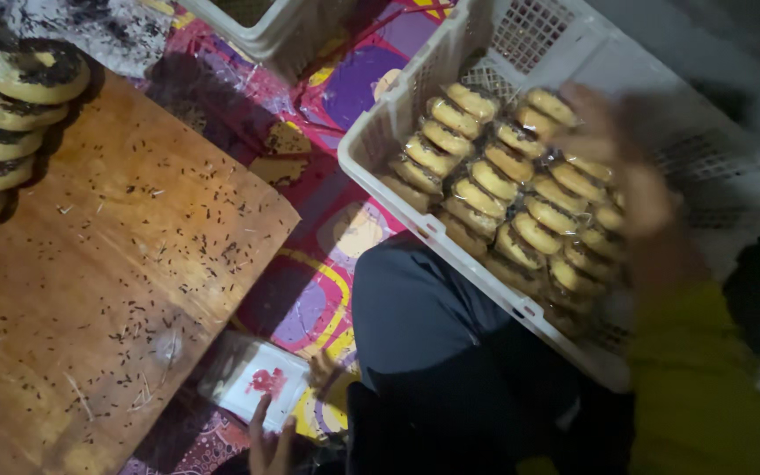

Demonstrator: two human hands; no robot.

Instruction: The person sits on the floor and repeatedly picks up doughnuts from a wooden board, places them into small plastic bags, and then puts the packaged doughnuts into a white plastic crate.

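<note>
Right hand [613, 167]: your hand is over the white plastic crate [380, 132], blurred by motion; fingers look loosely spread above the pastries, but whether they pinch one you cannot tell.
Left hand [267, 444]: low at the bottom edge, fingers spread upward, touching nothing clearly, just beside a small white packet [252, 383].
Pastries [494, 207]: round golden rings, packed on edge in tight rows inside the crate (right half of the view).
Wooden board [107, 290]: left side, strewn with dark sprinkles.
Topped rings [10, 114]: overlapping row with dark topping at the board's far left edge.
Mat [310, 176]: bright patterned cloth beneath crate and board.
Sleeve [697, 387]: yellow-green, on your right arm.
</note>
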